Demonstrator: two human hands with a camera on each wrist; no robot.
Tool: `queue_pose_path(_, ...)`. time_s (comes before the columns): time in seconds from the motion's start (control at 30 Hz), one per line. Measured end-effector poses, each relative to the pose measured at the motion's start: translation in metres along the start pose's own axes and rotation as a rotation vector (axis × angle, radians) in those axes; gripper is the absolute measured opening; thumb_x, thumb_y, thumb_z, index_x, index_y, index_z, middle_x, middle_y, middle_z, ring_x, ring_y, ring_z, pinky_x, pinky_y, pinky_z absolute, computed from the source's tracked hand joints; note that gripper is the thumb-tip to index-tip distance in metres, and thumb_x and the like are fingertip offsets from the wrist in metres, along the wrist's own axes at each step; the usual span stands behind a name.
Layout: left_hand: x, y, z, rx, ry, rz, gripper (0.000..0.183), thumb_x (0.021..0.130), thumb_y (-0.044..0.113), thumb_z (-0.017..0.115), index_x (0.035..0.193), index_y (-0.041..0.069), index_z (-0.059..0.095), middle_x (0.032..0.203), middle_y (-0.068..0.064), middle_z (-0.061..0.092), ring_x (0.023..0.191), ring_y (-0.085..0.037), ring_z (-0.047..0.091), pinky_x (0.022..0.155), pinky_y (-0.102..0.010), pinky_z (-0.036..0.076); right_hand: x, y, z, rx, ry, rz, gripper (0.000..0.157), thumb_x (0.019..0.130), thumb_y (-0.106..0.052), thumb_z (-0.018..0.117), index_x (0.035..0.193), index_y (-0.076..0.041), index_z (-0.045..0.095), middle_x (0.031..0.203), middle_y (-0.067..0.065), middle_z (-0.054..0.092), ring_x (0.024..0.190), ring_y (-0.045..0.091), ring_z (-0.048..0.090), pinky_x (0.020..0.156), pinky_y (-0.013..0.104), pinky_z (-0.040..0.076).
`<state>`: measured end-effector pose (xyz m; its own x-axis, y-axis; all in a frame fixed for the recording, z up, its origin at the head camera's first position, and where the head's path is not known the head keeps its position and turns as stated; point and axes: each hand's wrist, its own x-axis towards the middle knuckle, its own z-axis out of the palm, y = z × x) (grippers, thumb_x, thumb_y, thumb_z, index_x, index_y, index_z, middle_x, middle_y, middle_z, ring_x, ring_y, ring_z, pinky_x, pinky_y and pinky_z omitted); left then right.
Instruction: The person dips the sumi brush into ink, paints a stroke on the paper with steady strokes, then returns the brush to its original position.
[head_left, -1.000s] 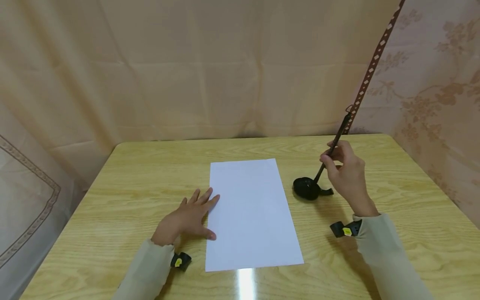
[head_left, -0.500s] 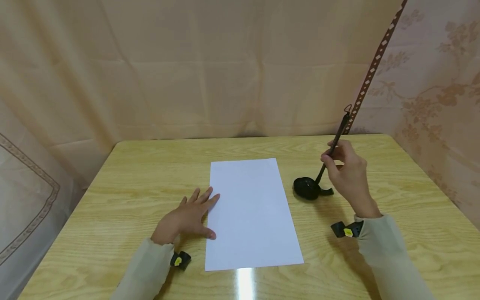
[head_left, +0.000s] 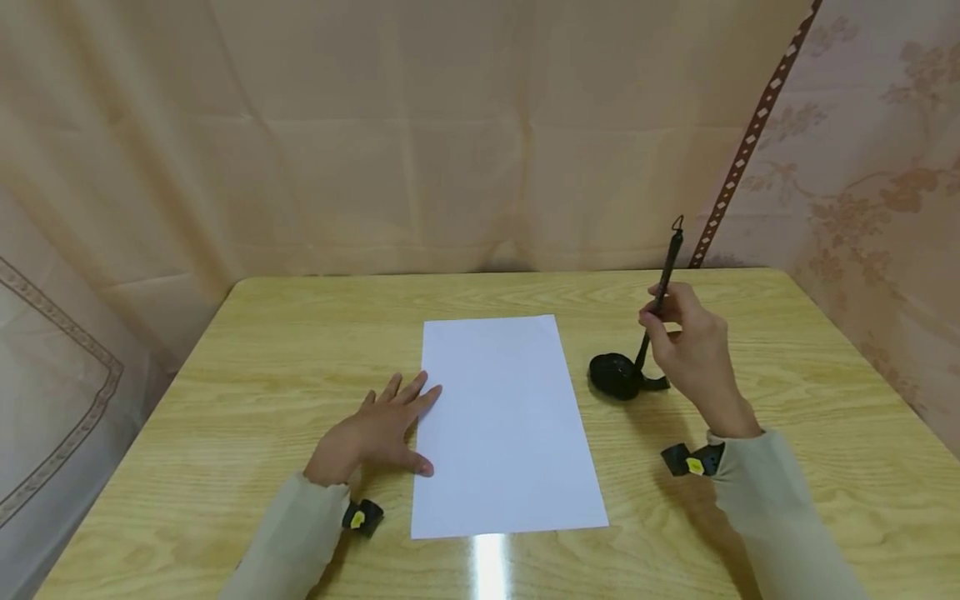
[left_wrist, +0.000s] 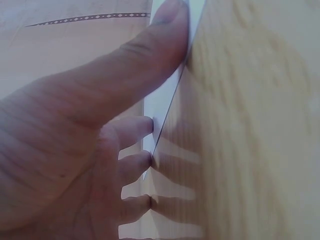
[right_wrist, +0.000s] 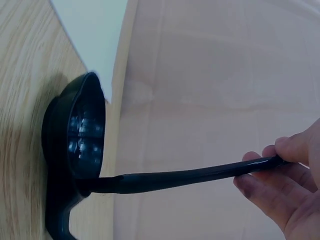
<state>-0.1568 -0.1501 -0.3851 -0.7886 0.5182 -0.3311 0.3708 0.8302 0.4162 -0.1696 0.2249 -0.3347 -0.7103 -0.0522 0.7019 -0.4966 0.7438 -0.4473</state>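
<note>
One slim black brush (head_left: 669, 262) your right hand (head_left: 697, 350) pinches wants light dipping; splayed left hand (head_left: 375, 435) steadies rectangular white paper (head_left: 510, 433).

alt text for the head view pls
A right hand holds a slim black tool, its lower end at a black bowl. The left hand lies spread at the left edge of white paper on a wooden table.

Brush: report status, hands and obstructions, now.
Right hand pinching brush, lower end at black dish. Left hand on paper, left edge. No marks visible on paper. Only left hand overlaps it.
</note>
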Motion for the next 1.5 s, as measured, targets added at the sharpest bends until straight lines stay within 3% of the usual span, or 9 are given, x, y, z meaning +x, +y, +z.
queue_pose_path(0.07, -0.0004, 0.0004, -0.0006, -0.002, -0.003, -0.005, 0.110, 0.069, 0.048, 0.079, 0.153, 0.010, 0.019, 0.160, -0.017, 0.003, 0.144, -0.048, -0.003, 0.107, -0.072, 0.006, 0.0000, 0.0003, 0.0002, -0.009, -0.005, 0.002, 0.026, 0.086, 0.007, 0.062, 0.111, 0.008, 0.055, 0.085, 0.020, 0.068, 0.074, 0.034, 0.068, 0.061, -0.005, 0.036)
queue_pose_path(0.5, -0.0021, 0.0002, -0.0025, -0.023, -0.004, 0.009, 0.110, 0.069, 0.047, 0.079, 0.153, 0.010, 0.019, 0.160, -0.017, 0.003, 0.143, -0.048, -0.004, 0.107, -0.073, 0.006, 0.0001, 0.0004, 0.0005, -0.025, -0.022, 0.000, 0.027, 0.087, 0.007, 0.060, 0.113, 0.008, 0.053, 0.087, 0.020, 0.067, 0.073, 0.033, 0.067, 0.062, -0.006, 0.034)
queue_pose_path(1.13, -0.0024, 0.0027, -0.0031, -0.032, 0.003, 0.001, 0.107, 0.070, 0.042, 0.081, 0.153, 0.009, 0.021, 0.160, -0.017, 0.004, 0.144, -0.048, -0.004, 0.106, -0.073, 0.005, -0.0004, 0.0031, 0.0014, -0.057, 0.095, 0.054, 0.032, 0.084, 0.000, 0.069, 0.111, 0.008, 0.054, 0.086, 0.023, 0.066, 0.075, 0.037, 0.068, 0.064, -0.008, 0.031)
queue_pose_path(1.37, -0.0031, 0.0025, -0.0032, -0.033, 0.001, -0.001, 0.108, 0.069, 0.042, 0.081, 0.152, 0.009, 0.021, 0.160, -0.018, 0.004, 0.143, -0.049, -0.004, 0.106, -0.073, 0.005, -0.0017, -0.0005, 0.0047, -0.050, 0.037, 0.028, 0.030, 0.086, 0.002, 0.066, 0.112, 0.008, 0.053, 0.086, 0.021, 0.066, 0.077, 0.036, 0.068, 0.064, -0.008, 0.032)
queue_pose_path(1.5, -0.0035, 0.0014, -0.0043, -0.032, 0.001, 0.010, 0.108, 0.069, 0.044, 0.080, 0.152, 0.008, 0.021, 0.160, -0.019, 0.004, 0.143, -0.050, -0.004, 0.106, -0.073, 0.005, -0.0007, -0.0026, 0.0029, -0.049, 0.051, 0.043, 0.028, 0.086, 0.006, 0.063, 0.112, 0.008, 0.053, 0.085, 0.022, 0.066, 0.077, 0.037, 0.069, 0.064, -0.009, 0.032)
